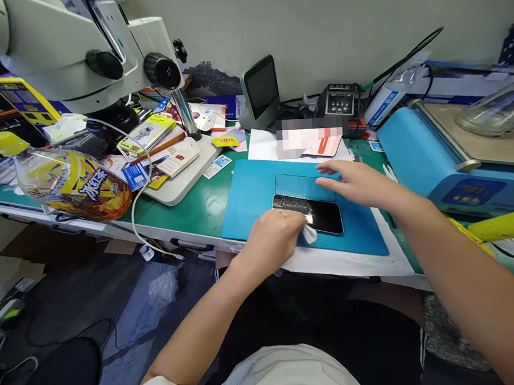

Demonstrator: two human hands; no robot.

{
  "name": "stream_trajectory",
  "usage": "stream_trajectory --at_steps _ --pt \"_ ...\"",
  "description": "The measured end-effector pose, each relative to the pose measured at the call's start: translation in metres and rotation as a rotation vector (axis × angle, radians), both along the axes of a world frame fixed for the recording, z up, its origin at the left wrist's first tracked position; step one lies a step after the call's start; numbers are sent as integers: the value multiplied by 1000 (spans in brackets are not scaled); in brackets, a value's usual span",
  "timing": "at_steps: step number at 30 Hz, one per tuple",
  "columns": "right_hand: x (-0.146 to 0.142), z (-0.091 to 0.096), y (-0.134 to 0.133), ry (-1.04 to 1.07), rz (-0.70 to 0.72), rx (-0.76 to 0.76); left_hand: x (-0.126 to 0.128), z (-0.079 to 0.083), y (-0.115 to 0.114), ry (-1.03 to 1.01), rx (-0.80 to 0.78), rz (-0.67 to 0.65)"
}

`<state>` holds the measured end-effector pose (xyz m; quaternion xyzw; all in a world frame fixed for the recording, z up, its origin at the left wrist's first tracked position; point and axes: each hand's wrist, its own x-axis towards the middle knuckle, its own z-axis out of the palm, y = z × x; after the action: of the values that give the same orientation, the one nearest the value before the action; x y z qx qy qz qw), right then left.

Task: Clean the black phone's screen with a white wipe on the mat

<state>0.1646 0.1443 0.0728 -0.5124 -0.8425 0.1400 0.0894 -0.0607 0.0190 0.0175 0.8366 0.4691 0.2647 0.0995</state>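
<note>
A black phone (322, 215) lies flat on a blue work mat (249, 198) near the table's front edge. My left hand (276, 234) is closed on a small white wipe (309, 231) and presses it against the phone's glass. My right hand (355, 181) rests just behind the phone with its fingers stretched out flat on the mat, touching the phone's far edge and holding nothing.
A white microscope (81, 46) stands at the back left beside a plastic drink bottle (67, 182) lying on its side. A blue roller machine (431, 149) fills the right side. A small grey screen (260, 92), a black controller box (341, 102) and papers line the wall.
</note>
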Motion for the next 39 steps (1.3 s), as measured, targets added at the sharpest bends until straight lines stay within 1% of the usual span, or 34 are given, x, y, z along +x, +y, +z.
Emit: stream_trajectory --at_steps 2,5,7,9,12,14,18,21,24,27,29,31,33,35,39 --pt "-6 -1 15 -74 56 -63 -25 6 6 -48 37 125" --pt "-9 -3 28 -139 77 -113 -58 14 16 -77 78 294" --pt "-10 -3 33 -148 68 -144 -72 16 22 -50 68 350" --pt "-11 -1 34 -145 61 -157 -77 16 25 -25 49 353" --pt "-12 4 30 -119 53 -141 -74 15 23 -16 32 325" --pt "-10 9 22 -79 45 -113 -70 15 19 -42 1 302" --pt "2 17 -2 27 55 -82 -62 21 14 -112 -46 262" --pt "10 16 -26 164 77 -88 -58 26 16 -151 -86 188" --pt "12 6 -49 204 120 12 -55 28 22 -160 -184 103" --pt "9 -9 -70 267 199 244 -55 26 31 -106 -293 17" --pt "8 -19 -79 296 282 401 -55 25 37 -63 -343 -37" --pt "8 -28 -86 300 366 505 -54 25 43 -35 -365 -79" --pt "10 -35 -89 300 412 546 -53 24 48 -19 -366 -111" --pt "13 -41 -90 309 417 540 -53 23 51 -16 -368 -131" --pt "18 -49 -88 321 373 440 -54 22 55 -36 -379 -136"
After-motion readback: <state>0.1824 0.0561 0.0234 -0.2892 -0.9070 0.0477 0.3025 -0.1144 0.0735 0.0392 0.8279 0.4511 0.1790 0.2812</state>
